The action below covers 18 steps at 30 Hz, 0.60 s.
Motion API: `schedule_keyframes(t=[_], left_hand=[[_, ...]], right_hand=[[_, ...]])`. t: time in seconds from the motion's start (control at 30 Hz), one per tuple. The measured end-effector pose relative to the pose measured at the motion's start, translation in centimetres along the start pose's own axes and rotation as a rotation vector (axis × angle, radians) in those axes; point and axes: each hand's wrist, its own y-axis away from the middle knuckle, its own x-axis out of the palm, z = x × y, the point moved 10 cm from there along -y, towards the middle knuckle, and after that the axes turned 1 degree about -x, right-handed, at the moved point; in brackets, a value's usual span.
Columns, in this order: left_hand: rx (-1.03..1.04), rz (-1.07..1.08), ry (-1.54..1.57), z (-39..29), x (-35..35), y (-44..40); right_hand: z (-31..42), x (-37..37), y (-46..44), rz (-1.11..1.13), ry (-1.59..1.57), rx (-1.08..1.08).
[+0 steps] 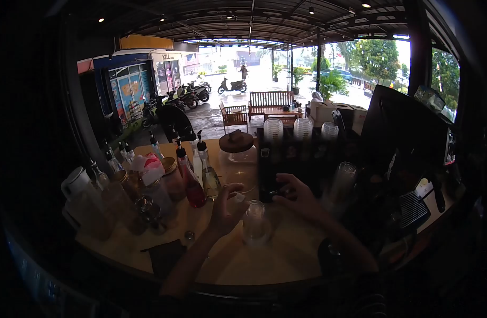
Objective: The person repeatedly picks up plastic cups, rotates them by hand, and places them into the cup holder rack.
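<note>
A clear glass or cup point(256, 225) stands upright on the wooden counter point(227, 265) in front of me. At its upper left is my left hand point(228, 210), fingers curled around a small pale object point(238, 197) too dim to identify. My right hand point(296, 196) is raised to the upper right of the glass, with thumb and fingers apart and nothing visible between them. Behind both hands stands a large clear jar with a brown lid point(236, 142).
Pump bottles, one with red liquid point(193, 185), stand at left beside jars and a white-lidded pitcher point(79, 183). Stacked cups point(273, 129) line the dark raised shelf behind. A tall clear cup stack point(344, 180) and a dark monitor point(402, 127) are at right. A dark cloth point(168, 257) lies front left.
</note>
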Motion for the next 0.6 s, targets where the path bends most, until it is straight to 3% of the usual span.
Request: schedule_keyframes(t=[0.1,0.2,0.3,0.33,0.37,0.47,0.53,0.6], left_hand=[[-0.087,0.062,0.091,4.8,0.0,4.1],[-0.148,0.304,-0.022,8.6,3.7,7.2],[-0.276,0.318,0.204,8.6,5.4,8.4],[-0.266,0.316,0.222,9.2,6.0,8.3],[-0.269,0.321,0.229,9.7,6.7,8.4],[-0.149,0.348,0.035,8.1,7.9,8.2],[-0.214,0.227,0.08,9.0,7.4,7.9],[-0.217,0.22,0.08,9.5,7.4,8.2]], right_hand=[[-5.3,4.9,4.0,0.017,-0.024,0.014],[-7.4,8.7,5.3,0.006,-0.007,-0.045],[-6.2,10.9,6.1,-0.019,0.014,-0.024],[-6.9,11.5,6.3,-0.031,-0.125,0.064],[-7.6,12.0,6.5,-0.047,-0.263,0.15],[-6.7,11.8,7.2,-0.112,-0.158,0.167],[-6.6,11.6,7.0,-0.138,-0.098,0.178],[-7.1,12.0,6.9,-0.15,-0.244,0.164]])
